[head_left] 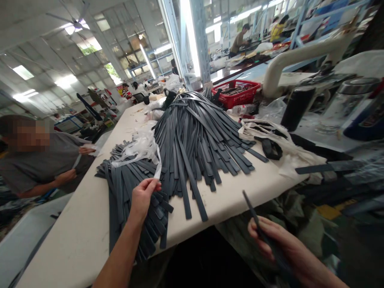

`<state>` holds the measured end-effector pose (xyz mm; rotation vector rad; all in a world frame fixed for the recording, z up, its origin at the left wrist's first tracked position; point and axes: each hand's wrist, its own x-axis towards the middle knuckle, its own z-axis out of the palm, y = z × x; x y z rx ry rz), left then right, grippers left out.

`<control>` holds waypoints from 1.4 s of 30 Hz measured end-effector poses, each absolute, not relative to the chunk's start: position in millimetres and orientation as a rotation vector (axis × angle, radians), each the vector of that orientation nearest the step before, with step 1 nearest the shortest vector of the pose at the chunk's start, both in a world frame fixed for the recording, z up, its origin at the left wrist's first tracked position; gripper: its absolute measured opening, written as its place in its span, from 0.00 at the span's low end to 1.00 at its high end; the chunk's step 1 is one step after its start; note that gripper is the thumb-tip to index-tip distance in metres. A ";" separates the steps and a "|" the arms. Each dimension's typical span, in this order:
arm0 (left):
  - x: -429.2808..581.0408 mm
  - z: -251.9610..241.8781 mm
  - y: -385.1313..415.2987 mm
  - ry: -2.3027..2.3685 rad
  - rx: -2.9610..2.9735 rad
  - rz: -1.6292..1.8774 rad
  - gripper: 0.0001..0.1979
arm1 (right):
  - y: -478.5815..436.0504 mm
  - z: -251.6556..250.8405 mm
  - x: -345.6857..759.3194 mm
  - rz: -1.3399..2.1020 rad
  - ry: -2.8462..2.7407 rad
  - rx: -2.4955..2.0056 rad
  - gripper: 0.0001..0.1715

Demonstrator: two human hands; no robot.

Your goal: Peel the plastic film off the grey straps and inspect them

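Note:
My left hand [144, 197] pinches the hanging end of a white strip [158, 168], which runs up to a tangle of white strips [139, 144]. That tangle lies on a smaller heap of dark grey straps [126, 184]. In front of the table's edge, my right hand [276, 238] is closed around a dark strap [254, 216], held slanting with one end up. A large pile of dark grey straps [195, 140] fans out over the table between and beyond my hands, several ends pointing toward me.
The pale table [69, 240] stretches away to the left. A red basket [240, 90], a black cylinder [295, 108] and a glass jar [345, 106] stand at the back right. Whitish cloth [288, 152] lies at right. Another person [39, 160] works across the table, holding a pale strip.

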<state>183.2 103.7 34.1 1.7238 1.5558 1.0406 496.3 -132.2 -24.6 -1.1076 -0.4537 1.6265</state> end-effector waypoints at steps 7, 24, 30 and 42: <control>171.7 9.2 -31.8 1.405 2.484 0.879 0.11 | -86.7 -3.1 435.9 1.904 -0.884 -0.980 0.28; 188.4 11.9 -83.6 1.198 1.850 0.713 0.19 | -48.0 18.2 405.7 1.529 -1.348 -1.286 0.11; 210.8 10.8 -68.1 1.050 1.183 0.506 0.21 | -52.3 21.9 414.0 1.483 -1.400 -1.209 0.12; 253.5 -3.2 -54.1 0.937 0.547 0.856 0.19 | -107.9 6.2 446.2 1.257 -1.233 -1.264 0.17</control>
